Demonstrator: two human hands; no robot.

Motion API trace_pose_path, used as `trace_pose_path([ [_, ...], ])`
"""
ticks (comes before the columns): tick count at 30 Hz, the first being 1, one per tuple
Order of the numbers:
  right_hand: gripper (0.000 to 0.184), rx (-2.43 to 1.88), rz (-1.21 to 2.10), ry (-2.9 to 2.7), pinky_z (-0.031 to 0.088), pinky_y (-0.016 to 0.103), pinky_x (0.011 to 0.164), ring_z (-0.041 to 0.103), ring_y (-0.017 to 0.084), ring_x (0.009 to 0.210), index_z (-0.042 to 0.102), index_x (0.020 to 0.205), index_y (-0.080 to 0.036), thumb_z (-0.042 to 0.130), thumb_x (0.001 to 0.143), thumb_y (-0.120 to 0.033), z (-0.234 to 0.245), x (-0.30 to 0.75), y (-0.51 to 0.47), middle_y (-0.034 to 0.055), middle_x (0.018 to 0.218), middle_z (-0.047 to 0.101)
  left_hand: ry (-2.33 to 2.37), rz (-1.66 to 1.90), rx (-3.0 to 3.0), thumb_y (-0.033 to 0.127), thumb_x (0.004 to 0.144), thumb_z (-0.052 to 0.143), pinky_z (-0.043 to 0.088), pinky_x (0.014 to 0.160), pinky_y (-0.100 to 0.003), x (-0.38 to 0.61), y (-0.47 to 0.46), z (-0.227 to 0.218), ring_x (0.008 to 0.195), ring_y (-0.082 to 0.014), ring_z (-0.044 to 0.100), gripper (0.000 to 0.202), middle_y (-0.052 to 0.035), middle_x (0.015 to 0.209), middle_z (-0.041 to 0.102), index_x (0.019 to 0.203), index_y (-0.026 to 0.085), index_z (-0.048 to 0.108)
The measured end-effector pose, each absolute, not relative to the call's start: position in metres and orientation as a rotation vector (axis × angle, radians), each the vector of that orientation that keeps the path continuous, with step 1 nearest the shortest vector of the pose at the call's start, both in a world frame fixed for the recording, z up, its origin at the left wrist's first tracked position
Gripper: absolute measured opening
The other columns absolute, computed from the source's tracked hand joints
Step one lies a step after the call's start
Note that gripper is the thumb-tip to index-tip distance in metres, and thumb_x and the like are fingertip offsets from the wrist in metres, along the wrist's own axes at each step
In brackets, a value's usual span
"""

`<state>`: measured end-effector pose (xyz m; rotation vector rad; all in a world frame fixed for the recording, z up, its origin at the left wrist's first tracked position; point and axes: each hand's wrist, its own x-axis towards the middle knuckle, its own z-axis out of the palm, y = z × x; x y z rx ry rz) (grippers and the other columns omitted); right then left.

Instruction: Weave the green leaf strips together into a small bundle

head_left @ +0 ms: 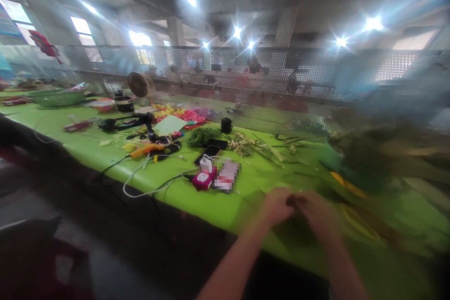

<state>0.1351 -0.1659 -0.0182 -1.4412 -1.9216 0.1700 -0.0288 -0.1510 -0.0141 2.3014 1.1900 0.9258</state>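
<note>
My left hand [277,204] and my right hand [315,210] meet over the green-covered table [228,208], near its front edge. The fingers of both are curled in and their tips come together. A small dark spot shows between them, but blur hides what it is. Left of the hands lie a phone [227,176] with a partly pixelated screen and a pink power strip [204,179] with a white charger [206,164] plugged in. To the right, blurred long green and yellow leaves [355,187] spread over the tabletop.
Farther back are a dark phone [208,154], a green tangle [202,136], pale scraps [242,144] and a black cup [226,125]. An orange-handled tool [146,150] trails a cord. A green basin [58,97] stands far left. A perforated metal panel [274,75] runs behind the table.
</note>
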Motion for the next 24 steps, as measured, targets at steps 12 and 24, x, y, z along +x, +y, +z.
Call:
trace_pose_path([
  [12,0.029,-1.304,0.057,-1.915,0.046,0.039,0.081,0.059,0.023,0.094,0.070,0.084,-0.023,0.046,0.086,-0.041,-0.0181,0.1314,-0.1683,0.0074,0.094,0.064,1.191,0.927,2.294,0.017,0.073,0.054,0.041,0.071,-0.028,-0.0287,-0.1460,-0.0192,0.081,-0.0196,0.056,0.013,-0.0063,0.081,0.063,0.082,0.015,0.063],
  [24,0.027,-1.303,0.201,-1.852,0.045,0.041,0.086,0.060,0.024,0.095,0.070,0.083,-0.022,0.050,0.083,-0.039,-0.0190,0.1330,-0.1689,0.0083,0.096,0.066,1.159,0.898,2.314,0.019,0.074,0.054,0.041,0.070,-0.028,-0.0282,-0.1450,-0.0233,0.078,-0.0192,0.056,0.015,-0.0059,0.079,0.063,0.083,0.015,0.065],
])
